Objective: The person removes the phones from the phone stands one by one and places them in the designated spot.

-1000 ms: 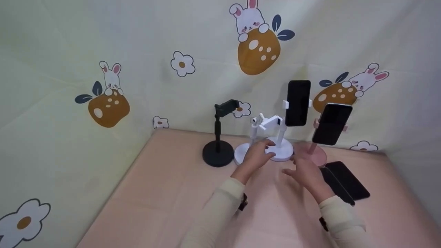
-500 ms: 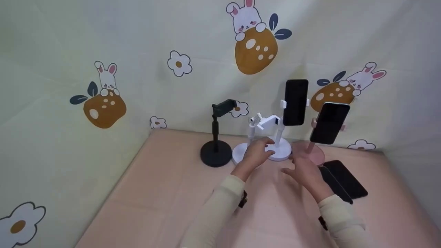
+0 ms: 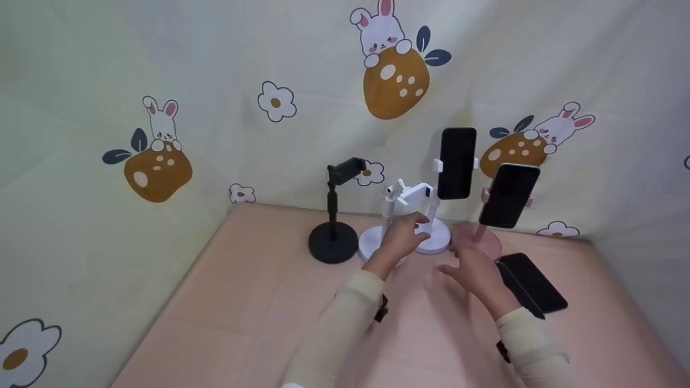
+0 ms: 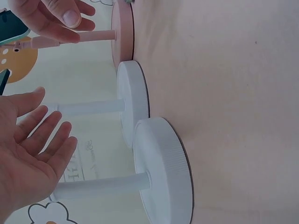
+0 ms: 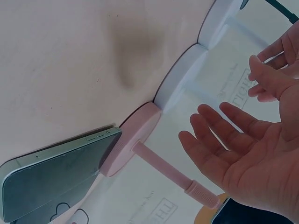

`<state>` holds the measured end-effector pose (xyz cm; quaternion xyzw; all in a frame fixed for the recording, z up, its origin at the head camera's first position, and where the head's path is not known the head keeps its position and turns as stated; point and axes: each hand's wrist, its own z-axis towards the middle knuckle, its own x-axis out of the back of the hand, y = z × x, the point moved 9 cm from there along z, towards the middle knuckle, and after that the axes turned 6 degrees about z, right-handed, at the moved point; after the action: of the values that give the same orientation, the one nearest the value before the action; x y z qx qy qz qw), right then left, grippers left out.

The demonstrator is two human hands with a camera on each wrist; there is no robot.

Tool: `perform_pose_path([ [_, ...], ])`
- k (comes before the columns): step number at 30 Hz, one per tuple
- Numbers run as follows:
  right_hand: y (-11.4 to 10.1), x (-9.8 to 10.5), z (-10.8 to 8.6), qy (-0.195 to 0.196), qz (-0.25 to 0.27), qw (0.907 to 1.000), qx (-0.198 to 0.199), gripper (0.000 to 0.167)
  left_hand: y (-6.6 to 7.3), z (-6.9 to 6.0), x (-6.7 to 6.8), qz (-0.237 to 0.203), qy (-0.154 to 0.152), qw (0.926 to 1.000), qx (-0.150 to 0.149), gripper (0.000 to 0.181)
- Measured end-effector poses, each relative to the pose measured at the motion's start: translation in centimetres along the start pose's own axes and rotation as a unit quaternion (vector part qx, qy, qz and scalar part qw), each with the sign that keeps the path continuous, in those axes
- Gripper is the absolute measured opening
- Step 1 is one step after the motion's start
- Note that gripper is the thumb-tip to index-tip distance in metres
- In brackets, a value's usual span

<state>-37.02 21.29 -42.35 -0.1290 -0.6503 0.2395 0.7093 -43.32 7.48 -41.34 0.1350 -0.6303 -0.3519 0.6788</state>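
In the head view, the left hand (image 3: 400, 237) is held before the left white stand (image 3: 372, 245) and the right white stand (image 3: 440, 237), whose bases are partly covered by it. The pink stand (image 3: 490, 245) is partly hidden by the right hand (image 3: 477, 270). On both hands the fingers are loosely bent and spread, thumbs set wide; the open palms are revealed only by the wrist cameras. A phone (image 3: 457, 164) is clamped in the right white stand, and another phone (image 3: 509, 196) in the pink one. The black stand (image 3: 333, 242) is shown whole only from the head. A ribbed base edge is seen from the left wrist, and side buttons (image 5: 96, 136) on one of two loose phones (image 3: 539, 283) from the right.
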Motion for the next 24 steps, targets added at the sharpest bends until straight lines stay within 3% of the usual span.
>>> perform_pose_path([
  [14,0.2,0.2,-0.3,0.004,0.006,1.0000,-0.003,0.059,0.5,0.7,-0.1,-0.021,0.022,0.9994,-0.018,0.040],
  [20,0.7,-0.1,-0.3,-0.011,0.012,0.9997,-0.020,0.062,0.5,1.3,0.0,-0.011,0.020,0.9997,0.000,0.041],
  [24,0.9,-0.1,-0.3,-0.010,0.012,0.9997,-0.018,0.062,0.3,1.9,0.1,-0.030,0.019,0.9993,0.015,0.040],
])
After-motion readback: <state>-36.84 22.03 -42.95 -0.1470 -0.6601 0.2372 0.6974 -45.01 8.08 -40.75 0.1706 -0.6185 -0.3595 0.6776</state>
